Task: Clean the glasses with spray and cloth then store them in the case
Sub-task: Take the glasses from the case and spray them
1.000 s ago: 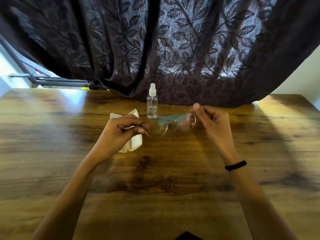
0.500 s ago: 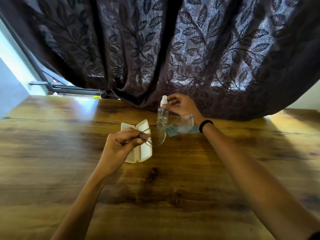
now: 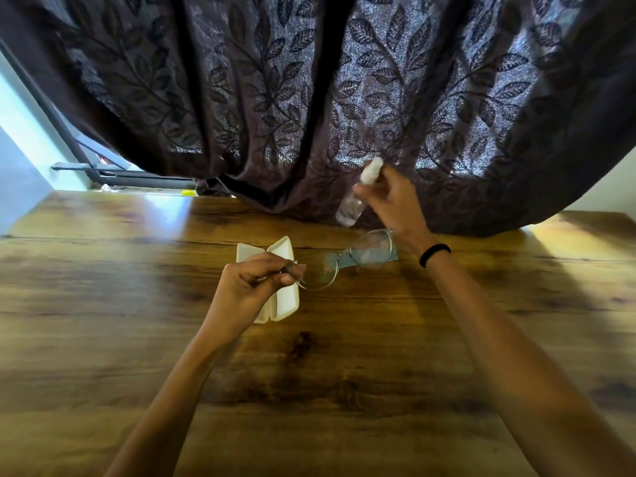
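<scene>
My left hand (image 3: 250, 283) pinches the left end of thin-framed round glasses (image 3: 339, 261), holding them just above the wooden table (image 3: 137, 304). A clear spray bottle (image 3: 356, 197) with a white cap is lifted off the table and tilted, gripped by my right hand (image 3: 392, 203) in front of the curtain. An open white glasses case (image 3: 280, 287) lies under and behind my left hand. A grey-blue cloth (image 3: 392, 256) lies flat on the table behind the right lens, partly seen through it.
A dark leaf-patterned curtain (image 3: 309, 98) hangs down onto the table's far edge right behind the bottle. A window frame (image 3: 103, 173) shows at the far left. A black band (image 3: 434, 253) circles my right wrist.
My right hand let go of the glasses, reached back to the spray bottle, gripped it and lifted it off the table, tilting it. My left hand kept holding the glasses.
</scene>
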Demonstrator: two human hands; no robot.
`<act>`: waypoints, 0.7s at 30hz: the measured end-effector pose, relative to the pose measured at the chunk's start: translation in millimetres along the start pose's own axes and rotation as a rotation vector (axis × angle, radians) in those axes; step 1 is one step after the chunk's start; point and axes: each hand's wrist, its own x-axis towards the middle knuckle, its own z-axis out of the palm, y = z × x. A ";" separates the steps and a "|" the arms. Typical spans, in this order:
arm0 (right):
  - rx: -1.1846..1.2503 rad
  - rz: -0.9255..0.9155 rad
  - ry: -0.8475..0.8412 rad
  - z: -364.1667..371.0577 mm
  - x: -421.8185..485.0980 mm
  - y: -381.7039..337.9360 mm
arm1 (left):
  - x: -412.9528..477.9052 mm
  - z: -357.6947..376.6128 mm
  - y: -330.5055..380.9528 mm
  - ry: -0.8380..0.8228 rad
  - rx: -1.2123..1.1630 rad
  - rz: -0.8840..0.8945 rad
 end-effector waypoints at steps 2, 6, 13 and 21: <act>0.048 -0.050 0.096 -18.2 -5.6 -13.3 | 2.7 2.7 -0.7 -0.002 0.007 -0.013; 0.081 -0.247 0.462 -41.5 -22.7 -47.3 | 9.0 10.5 0.3 -0.010 0.029 -0.009; 0.096 -0.390 0.349 -40.5 -88.2 -76.4 | 16.2 24.3 -0.2 -0.030 0.088 0.001; -0.172 -0.157 -0.033 -10.7 -153.1 -48.1 | 18.3 29.0 -1.0 -0.031 0.091 0.007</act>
